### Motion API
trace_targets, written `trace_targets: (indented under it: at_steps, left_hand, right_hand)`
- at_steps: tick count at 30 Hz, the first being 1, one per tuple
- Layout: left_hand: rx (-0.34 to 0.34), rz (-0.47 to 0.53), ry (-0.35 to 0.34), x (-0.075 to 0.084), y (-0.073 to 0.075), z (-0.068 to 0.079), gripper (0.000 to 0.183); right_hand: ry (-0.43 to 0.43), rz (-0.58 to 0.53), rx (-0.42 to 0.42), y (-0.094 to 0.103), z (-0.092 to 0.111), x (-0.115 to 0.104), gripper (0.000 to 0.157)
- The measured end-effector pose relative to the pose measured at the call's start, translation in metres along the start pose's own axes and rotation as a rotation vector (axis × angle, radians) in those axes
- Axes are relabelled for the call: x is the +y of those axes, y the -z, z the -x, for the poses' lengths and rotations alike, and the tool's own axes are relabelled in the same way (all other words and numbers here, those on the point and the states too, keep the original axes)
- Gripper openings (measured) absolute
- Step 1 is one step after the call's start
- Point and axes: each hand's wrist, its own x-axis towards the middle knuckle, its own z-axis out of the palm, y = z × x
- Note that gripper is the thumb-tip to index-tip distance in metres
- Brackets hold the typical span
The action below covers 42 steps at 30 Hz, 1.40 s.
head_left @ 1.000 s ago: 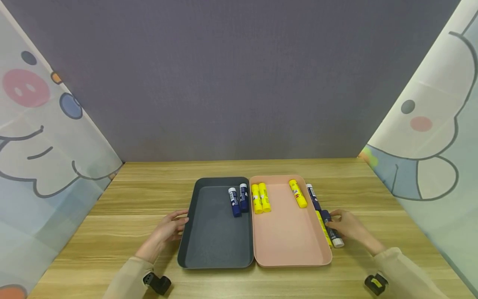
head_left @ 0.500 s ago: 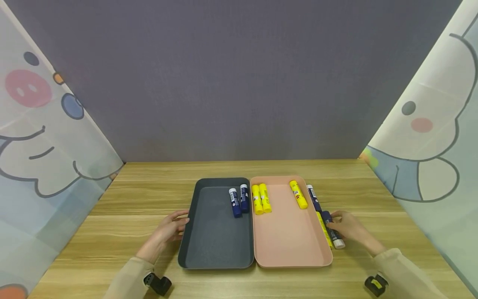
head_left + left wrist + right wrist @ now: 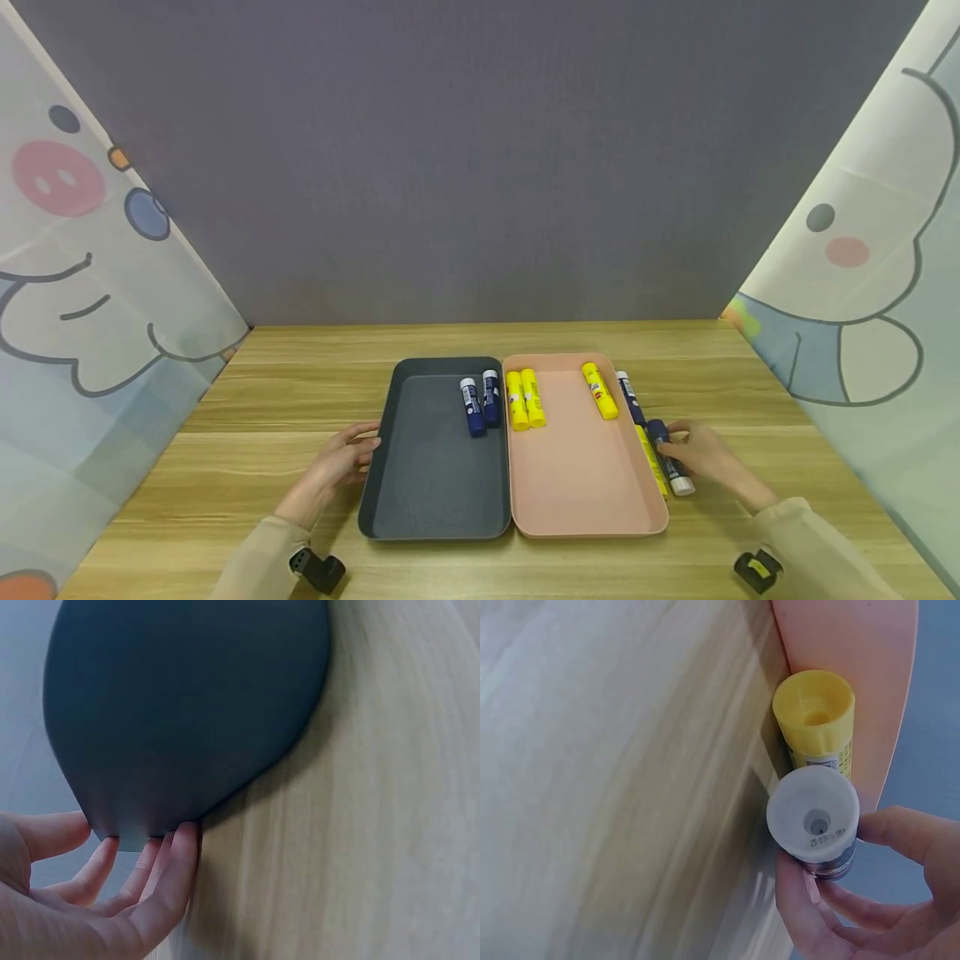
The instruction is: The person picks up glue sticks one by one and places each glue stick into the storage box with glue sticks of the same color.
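My right hand (image 3: 703, 452) pinches a dark blue glue stick (image 3: 660, 433) with a white end, thumb on one side and fingers on the other. In the right wrist view the white end (image 3: 799, 802) of this stick faces the camera, beside a yellow glue stick (image 3: 817, 720) lying along the pink tray (image 3: 855, 637). Another dark blue glue stick (image 3: 631, 400) lies farther back against the pink tray's right wall. My left hand (image 3: 339, 458) rests its fingertips on the left outer wall of the dark grey tray (image 3: 382, 450); the left wrist view shows fingertips (image 3: 184, 840) along that wall.
Two dark blue glue sticks (image 3: 482, 404) lie in the grey tray's back right corner. Inside the pink tray, two yellow glue sticks (image 3: 525, 400) lie at the left and one yellow glue stick (image 3: 599, 390) at the back right. A dark grey panel (image 3: 480, 167) rises behind the wooden table (image 3: 322, 358).
The dark blue glue stick in my right hand has shifted slightly, away from the yellow one beside it. My left hand stays at the grey tray.
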Motion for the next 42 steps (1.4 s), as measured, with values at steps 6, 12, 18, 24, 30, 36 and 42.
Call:
trace_targets:
  at_steps: [6, 12, 18, 24, 30, 36, 42]
  left_hand:
    - [0.006, -0.003, -0.001, 0.0, 0.0, 0.0, 0.045]
    - [0.003, -0.006, -0.003, 0.0, 0.0, 0.0, 0.045]
    - [0.003, -0.004, -0.004, 0.001, 0.0, -0.001, 0.044]
    - [-0.002, 0.007, -0.004, 0.001, 0.0, -0.001, 0.044]
    - [-0.021, 0.017, -0.014, 0.001, 0.001, -0.001, 0.045]
    - [-0.024, 0.012, -0.013, 0.001, 0.001, -0.001, 0.045]
    - [-0.015, 0.002, -0.009, 0.001, 0.001, 0.0, 0.046]
  right_hand:
    - [0.006, -0.006, -0.008, 0.003, 0.0, -0.003, 0.05]
    - [0.008, -0.018, -0.004, 0.006, 0.0, -0.006, 0.051]
    - [0.012, -0.026, -0.001, 0.009, -0.001, -0.012, 0.053]
    - [0.031, -0.041, 0.007, 0.01, -0.002, -0.018, 0.053]
    - [0.025, -0.037, 0.009, 0.013, -0.004, -0.027, 0.052]
    - [0.032, -0.023, 0.017, 0.014, -0.005, -0.036, 0.052]
    - [0.061, 0.0, 0.011, 0.015, -0.008, -0.046, 0.053]
